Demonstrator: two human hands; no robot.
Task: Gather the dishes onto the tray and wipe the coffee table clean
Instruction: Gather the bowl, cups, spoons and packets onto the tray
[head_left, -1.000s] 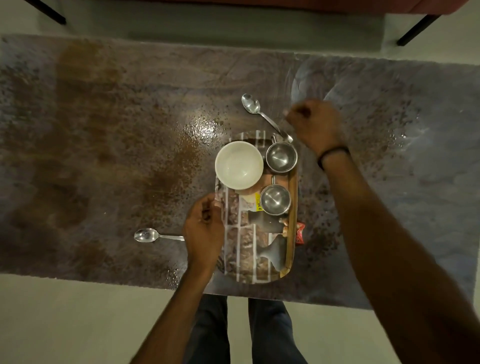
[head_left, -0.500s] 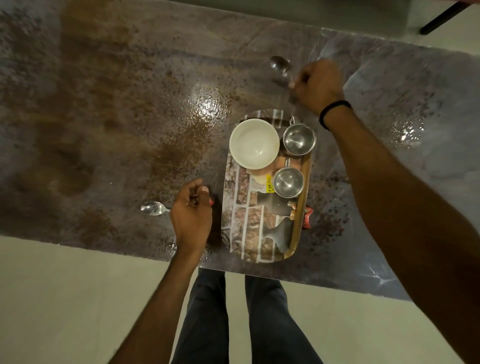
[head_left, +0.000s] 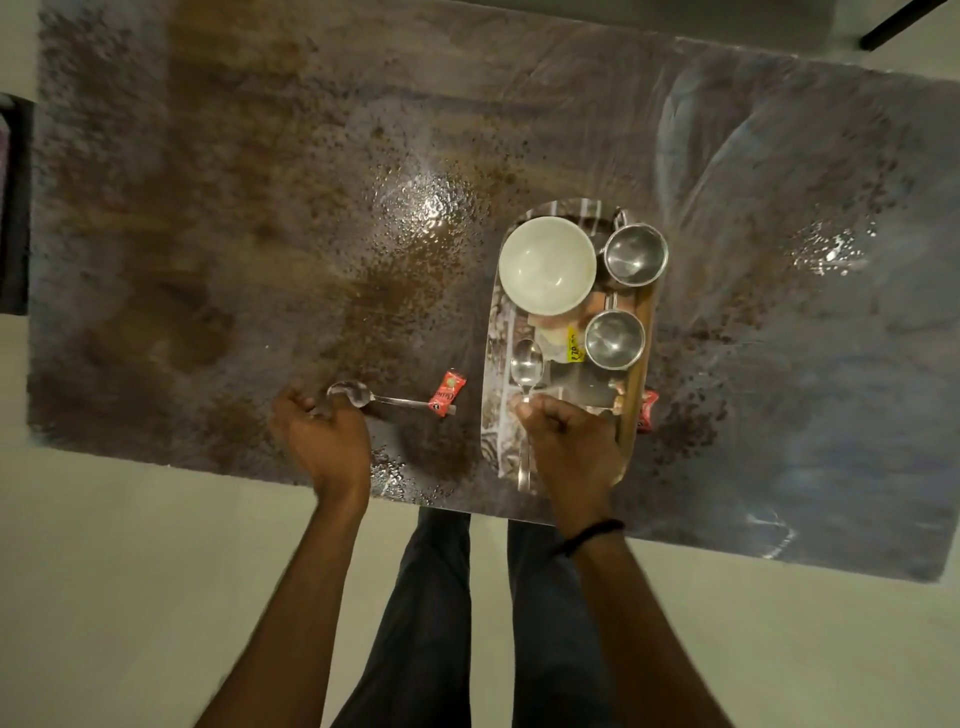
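Observation:
An oblong brick-patterned tray (head_left: 496, 410) sits on the coffee table (head_left: 234, 156) near its front edge. It carries a white bowl (head_left: 547, 265) and two steel cups (head_left: 635, 254) (head_left: 614, 339). My right hand (head_left: 569, 447) is shut on the handle of a spoon (head_left: 526, 366), whose bowl rests on the tray. A second spoon (head_left: 363, 397) lies on the table left of the tray, with a red sachet (head_left: 447, 400) across its handle. My left hand (head_left: 324, 441) curls around that spoon's bowl end.
Brown grains and wet patches (head_left: 431, 213) cover much of the tabletop. Another red sachet (head_left: 648, 410) lies against the tray's right rim. My legs (head_left: 441, 597) stand at the table's front edge. A black furniture leg (head_left: 893, 26) is at the far right.
My right hand brought the far spoon from beyond the tray down onto it. My left hand shifted left to the near spoon's bowl end, and a red sachet now lies on its handle.

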